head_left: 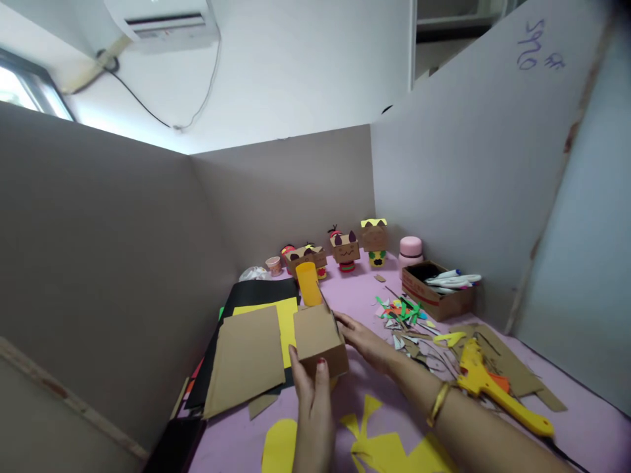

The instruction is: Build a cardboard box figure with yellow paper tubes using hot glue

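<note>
A small brown cardboard box (315, 328) is between my hands above the purple tabletop. My left hand (313, 401) grips its near side, thumb and finger against the cardboard. At the box's right side, my right hand (362, 338) has its fingers closed on the edge, the fingertips partly hidden. An orange-yellow paper tube (308, 284) rises just behind the box; whether the two are joined I cannot tell. Cut yellow paper pieces (389, 450) lie below my hands. Left of the box, a flat cardboard sheet (249, 355) rests on yellow and black paper.
A yellow glue gun (503, 394) lies at right on cardboard, near colourful paper scraps (404, 312). Behind them stand a box of markers (438, 289) and a pink bottle (410, 253). Several cardboard-headed figures (345, 249) line the back. Grey partitions (280, 190) enclose the table.
</note>
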### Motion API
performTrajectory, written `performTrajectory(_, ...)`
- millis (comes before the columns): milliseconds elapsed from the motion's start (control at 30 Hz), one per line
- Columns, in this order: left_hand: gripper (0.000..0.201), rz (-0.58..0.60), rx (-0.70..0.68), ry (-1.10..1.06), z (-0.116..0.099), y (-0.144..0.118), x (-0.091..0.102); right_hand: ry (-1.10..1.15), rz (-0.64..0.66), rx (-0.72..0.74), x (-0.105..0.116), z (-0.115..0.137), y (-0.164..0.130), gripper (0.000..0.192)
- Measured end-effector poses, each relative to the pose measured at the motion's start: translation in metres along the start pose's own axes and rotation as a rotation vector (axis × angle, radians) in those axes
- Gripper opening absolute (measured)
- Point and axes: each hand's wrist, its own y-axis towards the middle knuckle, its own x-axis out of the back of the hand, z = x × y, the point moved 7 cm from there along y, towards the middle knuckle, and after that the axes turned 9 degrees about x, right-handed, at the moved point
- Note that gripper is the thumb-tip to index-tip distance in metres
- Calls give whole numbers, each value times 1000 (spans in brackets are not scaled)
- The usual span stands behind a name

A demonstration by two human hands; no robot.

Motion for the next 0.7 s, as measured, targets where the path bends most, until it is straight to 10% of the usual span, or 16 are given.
performTrajectory(233,66,-264,20,-353,-36,23,25,-137,-131,181,8,32,-4,32)
performTrajectory(433,48,-117,67,-572,-67,89,29,-290,-272,185,23,40,4,25)
performTrajectory(700,32,-26,221,-697,-52,137,23,-349,-331,118,36,26,14,25)
